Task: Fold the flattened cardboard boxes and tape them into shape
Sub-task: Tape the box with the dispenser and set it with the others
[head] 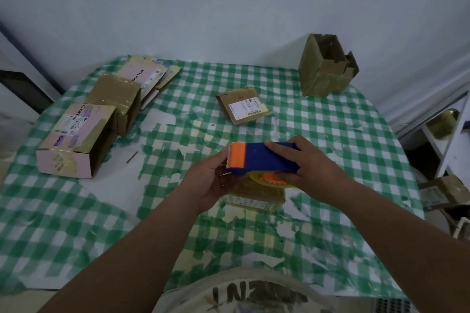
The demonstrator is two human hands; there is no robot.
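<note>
My right hand [314,164] grips a blue and orange tape dispenser [262,157] by its blue body, held above the table's middle. My left hand [212,181] cups the dispenser's orange cutter end, with the fingers curled beneath it. Under both hands lies a brown cardboard box [256,197], mostly hidden. A small flattened box [243,105] with a white label lies further back on the table. A pink folded box [73,140] and a brown taped box [114,99] stand at the left.
A green checked tablecloth [318,129], worn white in patches, covers the table. A stack of flattened boxes [150,76] lies at the back left. An open upright brown box [328,66] stands at the back right. More cardboard [442,192] sits off the table's right edge.
</note>
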